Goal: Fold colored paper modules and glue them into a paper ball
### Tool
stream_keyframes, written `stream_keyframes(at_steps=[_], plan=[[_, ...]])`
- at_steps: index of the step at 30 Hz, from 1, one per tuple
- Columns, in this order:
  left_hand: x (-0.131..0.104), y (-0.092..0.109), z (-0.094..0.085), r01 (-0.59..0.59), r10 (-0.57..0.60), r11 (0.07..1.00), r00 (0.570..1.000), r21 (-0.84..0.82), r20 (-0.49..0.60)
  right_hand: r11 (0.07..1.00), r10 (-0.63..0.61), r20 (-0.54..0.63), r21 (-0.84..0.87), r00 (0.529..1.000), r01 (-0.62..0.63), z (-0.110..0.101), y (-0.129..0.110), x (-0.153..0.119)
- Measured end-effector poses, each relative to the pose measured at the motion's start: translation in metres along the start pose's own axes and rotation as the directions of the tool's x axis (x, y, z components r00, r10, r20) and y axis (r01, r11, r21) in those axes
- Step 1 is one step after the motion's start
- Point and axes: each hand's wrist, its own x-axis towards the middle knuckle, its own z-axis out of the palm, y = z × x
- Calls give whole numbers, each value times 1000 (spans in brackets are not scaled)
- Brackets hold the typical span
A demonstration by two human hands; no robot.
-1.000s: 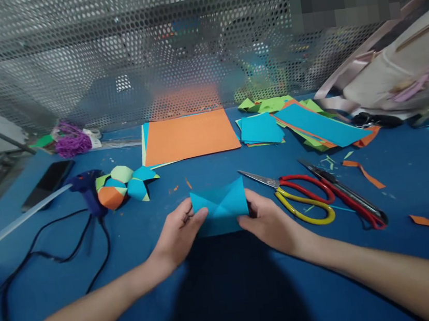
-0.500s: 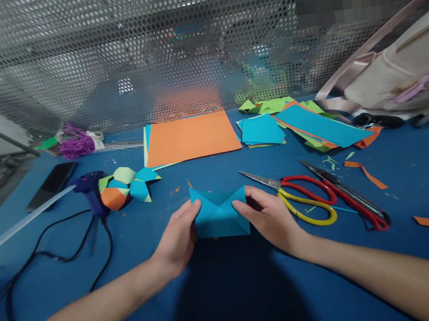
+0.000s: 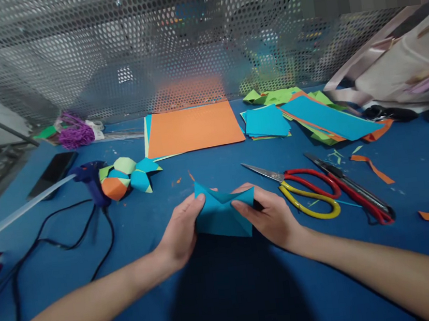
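Note:
A folded piece of blue paper (image 3: pixel 223 216) is held between both hands above the blue table, creased in the middle with its two upper corners raised. My left hand (image 3: pixel 181 227) grips its left edge, thumb in front and fingers behind. Its right edge is pinched by my right hand (image 3: pixel 270 213), the thumb pressing on the front; the fingers behind are partly hidden. Just right of that hand lie scissors (image 3: pixel 310 190) with red and yellow handles, and beyond them a red and black utility knife (image 3: pixel 349 188).
Left are a blue glue gun (image 3: pixel 94 183) with a cord, folded paper pieces (image 3: pixel 130 177), a phone (image 3: pixel 52 175) and purple string (image 3: pixel 76 136). Behind lie orange sheets (image 3: pixel 195 129), blue squares (image 3: pixel 266 122) and paper strips (image 3: pixel 328 115) before a perforated metal panel (image 3: pixel 126 51). A bag (image 3: pixel 402 64) stands right.
The blue paper has tilted, its right side bending and its lower right corner coming forward. Both hands still hold its edges. The whole view has shifted slightly.

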Motion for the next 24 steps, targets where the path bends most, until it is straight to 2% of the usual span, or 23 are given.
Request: stream_keyframes(at_steps=[5,11,24], plan=[[0,-2,1,9,-10,1000,1000,16,25,1000,14,-11,0,1000,-14,1,1,0],[0,-6,-1,-15,12,1000,994,20,113,998,41,-12,-43,999,-41,2,1,-1],[1,-11,-7,-117,101,977,990,177,95,1000,-13,12,12,1000,12,3,0,-2]])
